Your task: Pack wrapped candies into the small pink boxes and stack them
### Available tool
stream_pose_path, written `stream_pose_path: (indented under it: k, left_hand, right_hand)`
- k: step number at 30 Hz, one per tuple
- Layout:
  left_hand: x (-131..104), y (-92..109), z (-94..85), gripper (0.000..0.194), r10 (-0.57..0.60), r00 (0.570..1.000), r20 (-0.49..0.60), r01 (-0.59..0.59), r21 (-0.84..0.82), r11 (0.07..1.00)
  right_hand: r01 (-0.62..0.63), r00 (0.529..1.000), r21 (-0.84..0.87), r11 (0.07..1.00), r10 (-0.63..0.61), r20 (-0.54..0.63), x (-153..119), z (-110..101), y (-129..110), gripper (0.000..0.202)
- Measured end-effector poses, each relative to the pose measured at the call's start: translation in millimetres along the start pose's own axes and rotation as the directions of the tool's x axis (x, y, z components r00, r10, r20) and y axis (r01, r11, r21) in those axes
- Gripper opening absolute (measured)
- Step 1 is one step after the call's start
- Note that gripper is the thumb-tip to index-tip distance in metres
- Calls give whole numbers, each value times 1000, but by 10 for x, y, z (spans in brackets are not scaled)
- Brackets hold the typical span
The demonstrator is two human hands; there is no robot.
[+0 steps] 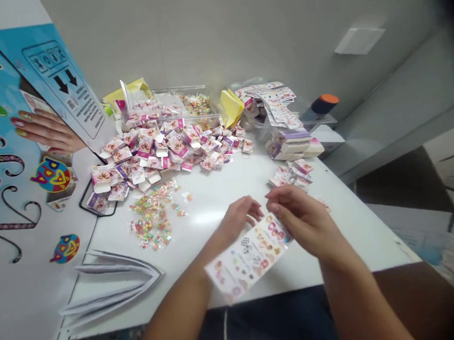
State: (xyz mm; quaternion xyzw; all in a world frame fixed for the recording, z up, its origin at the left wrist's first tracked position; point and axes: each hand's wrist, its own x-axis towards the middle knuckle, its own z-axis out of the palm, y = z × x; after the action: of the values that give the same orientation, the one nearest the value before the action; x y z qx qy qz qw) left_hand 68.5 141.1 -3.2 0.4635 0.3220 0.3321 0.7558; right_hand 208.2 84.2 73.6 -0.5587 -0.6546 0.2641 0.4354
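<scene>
A white sheet of colourful stickers [251,258] slants over the front of the white table. Its upper right end lies in my right hand [301,219], whose fingers are closed on it. My left hand [241,218] is just left of my right hand, above the sheet's upper edge, with its fingers curled; whether anything is between them is hidden. Left of my hands, small clear packets of coloured pieces [155,215] lie in a loose pile. Behind them spreads a heap of small pink and purple boxes [172,147].
Clear bins [208,121] stand at the back, with yellow paper [231,107]. More sticker sheets [277,103] and stacked boxes [292,144] are at the back right. Folded paper [115,289] lies front left, beside a large printed box [25,203].
</scene>
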Motion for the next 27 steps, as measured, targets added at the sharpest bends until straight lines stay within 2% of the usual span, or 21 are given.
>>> stream_pose_path:
  k: [2,3,5,7,9,11,14,17,20,21,22,24,25,26,27]
  left_hand:
    - [-26,44,-10,66,-82,979,188,92,-47,995]
    - [-38,40,-3,66,-121,957,263,137,-44,990]
    - [-44,-13,38,58,-172,932,319,184,-8,983]
    - [-21,-102,99,48,-147,966,214,149,5,989]
    - [24,-181,147,44,-90,993,75,93,-42,995]
    - [68,-213,154,43,-61,998,-19,59,-100,993]
    - [96,-166,91,48,-65,995,-71,52,-170,984]
    - [79,-82,10,48,-59,993,-99,40,-180,983]
    - [63,-34,-32,47,-43,995,-90,27,-169,985]
    - [64,-28,-38,47,-32,995,-90,16,-173,985]
    - [69,-25,-40,47,-15,995,-101,-4,-177,984]
    - [86,-25,-38,45,30,989,-147,-57,-181,982]
    - [93,-27,-33,45,52,984,-170,-82,-179,980]
    - [97,-29,-24,46,70,980,-186,-103,-176,979]
    - [97,-31,-11,46,85,977,-194,-120,-175,977]
  right_hand:
    - [82,995,-254,964,-67,68,96,-203,188,16]
    - [138,990,-367,920,-117,79,126,-264,268,18]
    - [218,973,-534,817,-226,51,133,-302,374,21]
    - [240,943,-612,754,-331,-38,72,-245,402,22]
    - [272,910,-611,743,-405,-88,-32,-133,378,27]
    - [382,892,-557,738,-451,14,-142,-6,341,33]
    - [538,843,-434,723,-458,283,-255,157,301,38]
    - [555,818,-376,742,-408,405,-306,260,260,40]
    - [514,820,-309,800,-353,451,-352,313,202,38]
    - [500,830,-275,821,-363,424,-371,326,187,37]
    - [479,858,-260,838,-386,338,-390,341,177,36]
    - [358,927,-296,886,-375,-1,-415,379,182,34]
    - [239,932,-301,923,-305,-196,-417,402,195,35]
    - [98,923,-255,962,-184,-337,-410,427,214,36]
    - [-30,923,-155,987,-32,-383,-396,453,236,37]
